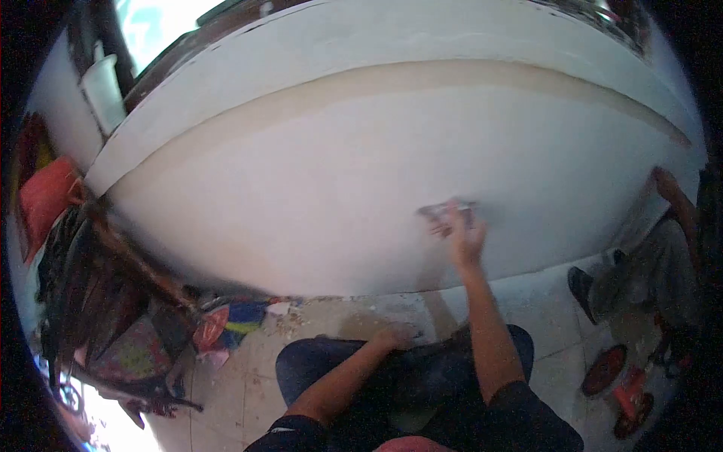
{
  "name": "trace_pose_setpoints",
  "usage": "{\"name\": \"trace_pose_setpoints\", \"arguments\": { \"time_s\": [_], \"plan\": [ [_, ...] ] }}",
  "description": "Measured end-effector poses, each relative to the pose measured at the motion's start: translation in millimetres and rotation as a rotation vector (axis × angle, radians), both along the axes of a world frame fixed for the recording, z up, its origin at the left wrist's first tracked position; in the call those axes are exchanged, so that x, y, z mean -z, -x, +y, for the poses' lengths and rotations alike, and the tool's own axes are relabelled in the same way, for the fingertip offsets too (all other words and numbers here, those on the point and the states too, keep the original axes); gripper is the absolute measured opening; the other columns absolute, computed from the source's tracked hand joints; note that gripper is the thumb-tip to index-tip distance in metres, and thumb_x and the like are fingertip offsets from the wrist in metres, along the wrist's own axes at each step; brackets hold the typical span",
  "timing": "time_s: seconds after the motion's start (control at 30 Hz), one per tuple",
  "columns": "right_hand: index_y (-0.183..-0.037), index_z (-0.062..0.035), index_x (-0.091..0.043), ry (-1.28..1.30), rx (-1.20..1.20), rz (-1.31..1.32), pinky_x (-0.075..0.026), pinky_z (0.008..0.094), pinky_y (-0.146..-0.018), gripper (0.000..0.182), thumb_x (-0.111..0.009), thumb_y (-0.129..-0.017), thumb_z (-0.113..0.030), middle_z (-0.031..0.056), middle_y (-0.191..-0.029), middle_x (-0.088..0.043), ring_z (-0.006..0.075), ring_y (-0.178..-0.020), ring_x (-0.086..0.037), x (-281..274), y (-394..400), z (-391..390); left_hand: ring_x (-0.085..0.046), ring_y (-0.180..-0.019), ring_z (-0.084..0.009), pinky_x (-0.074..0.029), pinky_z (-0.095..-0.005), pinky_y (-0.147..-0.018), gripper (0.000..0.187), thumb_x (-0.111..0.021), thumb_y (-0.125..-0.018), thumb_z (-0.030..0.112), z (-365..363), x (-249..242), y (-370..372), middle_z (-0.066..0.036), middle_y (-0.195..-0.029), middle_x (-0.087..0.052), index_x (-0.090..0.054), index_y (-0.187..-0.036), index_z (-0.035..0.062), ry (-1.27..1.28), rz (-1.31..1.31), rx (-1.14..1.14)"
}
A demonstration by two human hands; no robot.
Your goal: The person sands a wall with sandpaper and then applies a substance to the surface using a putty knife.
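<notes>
A crumpled, greyish sheet or cloth point(448, 209) lies flat against the white wall point(324, 166), with my right hand point(465, 235) pressed over it; the hand is slightly blurred. My left hand point(395, 337) rests low, by my knees, near the foot of the wall. Its fingers are small and smeared in the view, and whether it holds anything cannot be made out. Dark trousers point(316, 365) cover my bent legs below the wall.
At the right edge a co-worker point(666, 256) crouches with a hand on the wall. Red sandal-like objects point(629, 392) lie on the tiled floor point(546, 316). Dark furniture point(113, 316) and colourful packets point(226, 324) stand at left, below a red cloth point(49, 196).
</notes>
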State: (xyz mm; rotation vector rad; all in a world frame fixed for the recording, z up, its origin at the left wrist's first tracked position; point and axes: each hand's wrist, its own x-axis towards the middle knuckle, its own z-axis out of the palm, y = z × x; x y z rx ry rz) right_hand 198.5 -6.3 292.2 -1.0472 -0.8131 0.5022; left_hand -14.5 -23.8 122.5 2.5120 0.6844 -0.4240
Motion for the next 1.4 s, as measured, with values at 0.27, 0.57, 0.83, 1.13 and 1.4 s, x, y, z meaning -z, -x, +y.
{"name": "trace_pose_setpoints", "arguments": {
  "time_s": [0.27,0.57,0.83,1.13,1.4],
  "plan": [
    [-0.095,0.0009,-0.072,-0.036,-0.011,0.056,-0.053,0.0285,-0.062,0.044,-0.061,-0.105,-0.04,0.0098,-0.085,-0.076,0.0151,-0.072,-0.072,-25,1,-7,-0.056,-0.133,-0.0388,-0.043,-0.0507,-0.113,0.05,-0.048,-0.103,0.044,7,-1,-28,-0.018,-0.145,-0.059,-0.062,-0.137,0.0096,0.163,0.208,-0.021],
    [-0.093,0.0008,-0.075,0.022,-0.184,-0.438,-0.053,0.0281,-0.061,0.047,-0.059,-0.106,-0.042,0.0091,-0.081,-0.076,0.0163,-0.066,-0.07,38,-1,26,-0.055,-0.134,-0.0396,-0.042,-0.0511,-0.114,0.059,-0.045,-0.104,0.052,-6,-42,-22,-0.022,-0.143,-0.059,-0.061,-0.139,0.0069,0.036,0.16,0.152],
    [-0.089,-0.0009,-0.074,-0.111,0.114,0.033,-0.052,0.0289,-0.064,0.042,-0.062,-0.104,-0.038,0.0081,-0.077,-0.072,0.0145,-0.063,-0.066,-23,6,-4,-0.054,-0.135,-0.0389,-0.041,-0.0499,-0.115,0.065,-0.046,-0.103,0.059,10,99,-20,-0.02,-0.146,-0.057,-0.057,-0.144,0.0093,0.064,0.02,-0.018],
    [-0.087,-0.0018,-0.074,0.034,-0.005,-0.094,-0.055,0.0292,-0.061,0.044,-0.062,-0.104,-0.04,0.0075,-0.079,-0.073,0.0134,-0.067,-0.07,-17,17,-5,-0.06,-0.126,-0.0419,-0.047,-0.0513,-0.107,0.059,-0.047,-0.102,0.053,7,34,-19,-0.022,-0.137,-0.063,-0.066,-0.131,0.0059,-0.004,0.019,0.089],
    [-0.089,-0.0007,-0.075,0.124,-0.057,-0.338,-0.053,0.028,-0.06,0.047,-0.061,-0.105,-0.043,0.0069,-0.076,-0.073,0.013,-0.065,-0.069,-3,6,-1,-0.06,-0.127,-0.0401,-0.046,-0.0493,-0.109,0.059,-0.046,-0.102,0.052,11,71,-25,-0.022,-0.14,-0.061,-0.063,-0.133,0.0043,0.085,0.006,0.087]
  ]
}}
